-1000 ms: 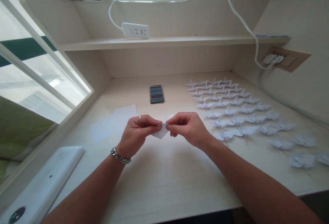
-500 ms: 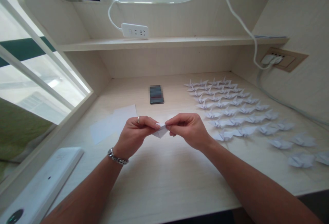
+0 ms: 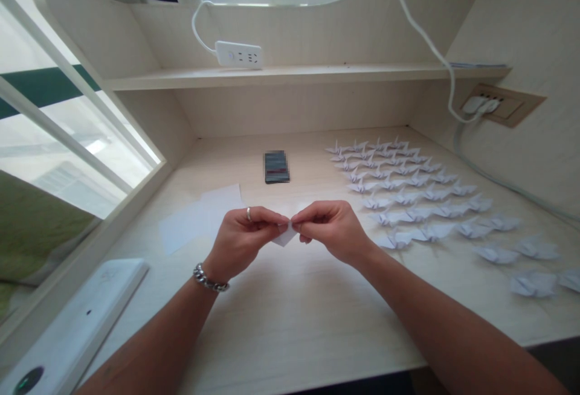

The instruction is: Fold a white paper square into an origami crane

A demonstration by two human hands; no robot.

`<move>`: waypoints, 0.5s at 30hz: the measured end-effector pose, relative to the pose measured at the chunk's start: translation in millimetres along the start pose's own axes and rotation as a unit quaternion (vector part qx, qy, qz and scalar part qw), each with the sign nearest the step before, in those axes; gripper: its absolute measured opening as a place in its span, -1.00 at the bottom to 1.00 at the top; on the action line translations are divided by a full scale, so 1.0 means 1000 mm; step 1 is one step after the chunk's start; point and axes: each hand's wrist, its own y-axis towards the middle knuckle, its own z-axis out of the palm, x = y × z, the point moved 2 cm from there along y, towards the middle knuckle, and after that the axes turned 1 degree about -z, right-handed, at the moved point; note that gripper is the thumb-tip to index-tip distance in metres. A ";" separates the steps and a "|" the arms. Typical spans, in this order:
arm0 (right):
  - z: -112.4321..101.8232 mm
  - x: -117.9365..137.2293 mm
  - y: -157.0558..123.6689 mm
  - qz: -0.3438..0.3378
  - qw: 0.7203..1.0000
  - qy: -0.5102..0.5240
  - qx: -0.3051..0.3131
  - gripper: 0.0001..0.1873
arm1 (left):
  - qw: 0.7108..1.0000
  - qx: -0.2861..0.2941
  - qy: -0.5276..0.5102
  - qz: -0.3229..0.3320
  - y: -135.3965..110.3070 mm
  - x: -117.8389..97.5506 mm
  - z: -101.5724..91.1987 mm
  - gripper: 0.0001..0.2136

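Both of my hands meet above the middle of the pale wooden desk. My left hand, with a ring and a chain bracelet, pinches one side of a small folded white paper. My right hand pinches the other side, fingertips nearly touching the left ones. Most of the paper is hidden behind my fingers; only a lower corner shows. Rows of finished white paper cranes lie to the right of my hands.
Flat white paper sheets lie left of my hands. A dark phone rests further back. A white power strip sits on the shelf, its cable running to a wall socket. A white device lies at the near left.
My fingertips have drawn closer together on the folded paper, and both hands have shifted very slightly. Everything else on the desk stays put.
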 end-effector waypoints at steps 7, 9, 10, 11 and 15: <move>0.002 0.003 0.000 0.033 0.999 0.025 0.006 -0.91 | 0.996 0.041 -0.077 0.002 0.002 0.003 -0.002 -0.93; 0.002 0.005 0.000 0.033 0.999 0.031 -0.001 -0.90 | 0.994 0.057 -0.095 -0.007 0.002 0.002 -0.004 -0.91; 0.001 0.005 0.001 0.032 0.999 0.034 -0.007 -0.90 | 0.992 0.057 -0.108 -0.015 0.003 0.001 -0.005 -0.89; 0.000 0.006 0.001 0.030 0.999 0.036 -0.014 -0.90 | 0.991 0.052 -0.121 -0.024 0.003 0.001 -0.006 -0.88; -0.002 0.005 0.001 0.021 0.999 0.020 -0.026 -0.92 | 0.992 0.026 -0.112 -0.049 0.002 0.000 -0.004 -0.86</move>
